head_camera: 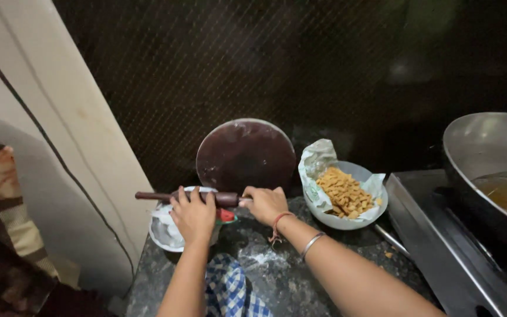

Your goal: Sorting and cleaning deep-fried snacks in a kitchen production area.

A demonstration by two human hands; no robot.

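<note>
A dark wooden rolling pin (154,196) lies across a white bowl (162,232) at the counter's left end. My left hand (193,216) rests palm-down on the pin's middle, fingers spread over it. My right hand (264,203) grips the pin's right end; a red thread and a metal bangle sit on that wrist. A round dark rolling board (246,154) leans upright against the dark wall just behind the hands. Something red shows in the bowl under the pin.
A white bowl lined with paper (347,220) holds fried golden snack pieces, right of the hands. A large metal wok (488,158) with oil sits on a stove at right. A blue checked cloth (230,290) and spilled flour lie on the dark stone counter.
</note>
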